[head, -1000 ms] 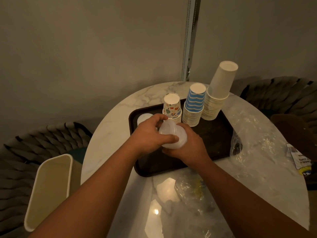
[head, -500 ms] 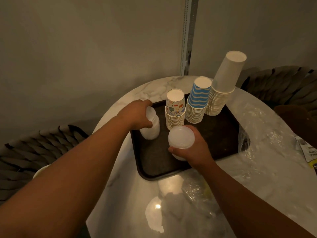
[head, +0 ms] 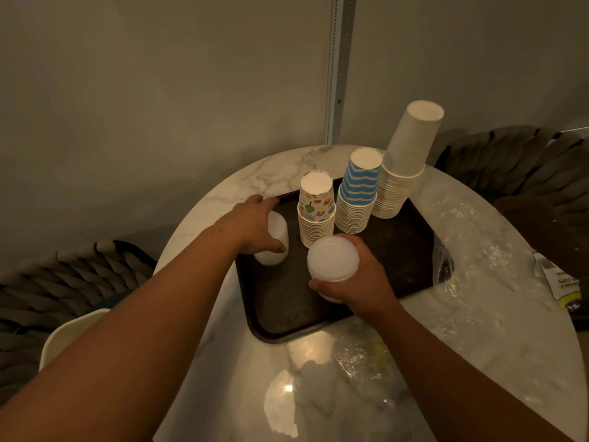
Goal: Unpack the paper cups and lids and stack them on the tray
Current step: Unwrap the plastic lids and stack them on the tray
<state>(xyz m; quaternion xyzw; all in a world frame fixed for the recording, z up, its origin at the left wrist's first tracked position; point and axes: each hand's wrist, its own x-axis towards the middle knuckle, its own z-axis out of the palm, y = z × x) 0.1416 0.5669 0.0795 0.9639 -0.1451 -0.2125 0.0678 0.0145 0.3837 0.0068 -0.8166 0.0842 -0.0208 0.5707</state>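
A dark tray (head: 408, 266) lies on the round marble table (head: 223, 199). Three upside-down cup stacks stand along its far side: a patterned stack (head: 317, 212), a blue-striped stack (head: 360, 193) and a tall white stack (head: 404, 164). My left hand (head: 251, 228) grips a stack of translucent white lids (head: 275, 247) standing at the tray's left edge. My right hand (head: 357, 275) holds a second stack of lids (head: 333, 263) just above the tray's middle, its top lid facing me.
Crumpled clear plastic wrapping (head: 471, 237) covers the table's right side and more plastic (head: 366, 358) lies near me. A printed label (head: 564, 282) sits at the right edge. A cream bin (head: 63, 336) stands at the lower left. Woven chairs (head: 73, 275) flank the table.
One second ago both hands held the lids together above the tray. My left hand has carried one part to the tray's left edge and set it down; my right hand keeps the other part.
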